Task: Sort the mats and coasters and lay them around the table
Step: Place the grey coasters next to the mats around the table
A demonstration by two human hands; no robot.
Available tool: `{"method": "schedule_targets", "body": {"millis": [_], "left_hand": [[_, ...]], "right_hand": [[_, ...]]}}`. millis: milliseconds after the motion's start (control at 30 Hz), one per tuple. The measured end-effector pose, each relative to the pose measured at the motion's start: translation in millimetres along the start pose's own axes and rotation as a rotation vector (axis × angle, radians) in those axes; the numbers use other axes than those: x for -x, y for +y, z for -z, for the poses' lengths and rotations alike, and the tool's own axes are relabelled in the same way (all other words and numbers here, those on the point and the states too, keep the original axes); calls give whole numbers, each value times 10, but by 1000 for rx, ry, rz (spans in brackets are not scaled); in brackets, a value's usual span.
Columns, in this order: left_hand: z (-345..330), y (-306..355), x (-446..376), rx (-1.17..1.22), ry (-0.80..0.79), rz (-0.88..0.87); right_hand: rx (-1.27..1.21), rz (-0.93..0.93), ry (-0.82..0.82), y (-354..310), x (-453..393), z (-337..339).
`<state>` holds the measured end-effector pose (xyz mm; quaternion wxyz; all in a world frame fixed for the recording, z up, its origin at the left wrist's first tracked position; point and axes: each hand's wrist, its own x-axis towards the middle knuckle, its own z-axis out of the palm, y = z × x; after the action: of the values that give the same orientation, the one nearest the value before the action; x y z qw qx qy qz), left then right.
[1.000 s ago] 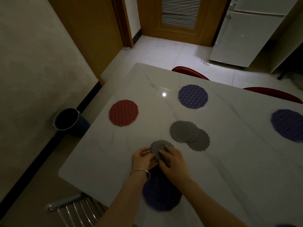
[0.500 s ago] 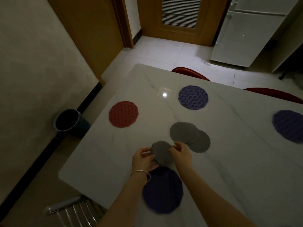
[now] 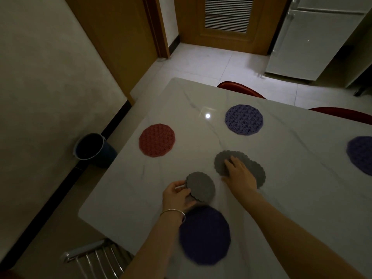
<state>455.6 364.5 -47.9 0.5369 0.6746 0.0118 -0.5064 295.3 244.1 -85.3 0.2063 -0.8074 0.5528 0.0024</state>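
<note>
Four big mats point(image 3: 243, 119) lie spread on the tabletop point(image 3: 302, 188). The left hand point(image 3: 177, 195) pinches some grey coasters point(image 3: 201, 187); the right hand point(image 3: 240, 176) rests flat on more point(image 3: 251, 168), still unplaced.

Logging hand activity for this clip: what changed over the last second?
The right hand let go of the grey coaster stack and moved away to the overlapping grey coasters, resting on them. The left hand still holds the stack. The red mat and purple mats stayed put.
</note>
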Motion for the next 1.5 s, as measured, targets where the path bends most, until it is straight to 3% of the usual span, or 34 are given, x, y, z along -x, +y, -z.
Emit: {"method": "schedule_targets", "body": {"millis": [167,400,433,533,567,700,900,1033,1167,1300,1400,1500], "left_hand": [[66,39,-16,-3,17,2],[45,27,-25,2,23,7],[33,25,-26,16,22,8],[8,17,-15,76,34,30],[5,20,-8,112,34,45],[6,37,6,233,19,86],[-2,25,20,136,-9,31],[17,37,23,116,-19,33],[32,19,13,78,-14,36],[48,-8,-3,42,-10,41],[49,4,0,33,-7,34],[41,21,7,12,-8,27]], "right_hand": [[185,147,-42,73,-101,24],[-29,127,336,-294,224,184],[-38,152,311,-372,324,137],[-87,186,24,-570,567,-95],[-91,236,15,-603,636,-187],[7,329,98,-676,761,-276],[-98,425,172,-507,660,-182],[-26,223,297,-178,302,40],[64,34,-4,196,36,89],[227,81,-126,264,-8,38],[361,196,-108,248,-27,28],[264,154,58,141,-27,158]]}}
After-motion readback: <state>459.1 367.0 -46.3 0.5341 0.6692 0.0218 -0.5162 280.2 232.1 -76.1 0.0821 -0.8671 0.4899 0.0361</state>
